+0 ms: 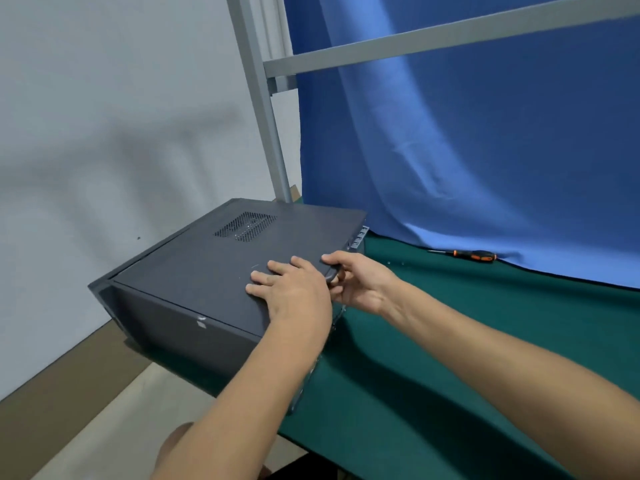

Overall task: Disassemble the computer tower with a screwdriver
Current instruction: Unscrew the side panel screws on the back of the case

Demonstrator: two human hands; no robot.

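With the screwdriver laid aside, we judge the opening only begun: left hand flat on the panel of the tower, right hand gripping its edge.

Dark grey tower; green table; blue cloth; orange-black screwdriver.

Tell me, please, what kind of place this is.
Probably a makeshift workbench, perhaps a recording station: a green-covered table, a blue cloth hung behind a grey metal frame, and a computer tower lying on its side with a screwdriver nearby.
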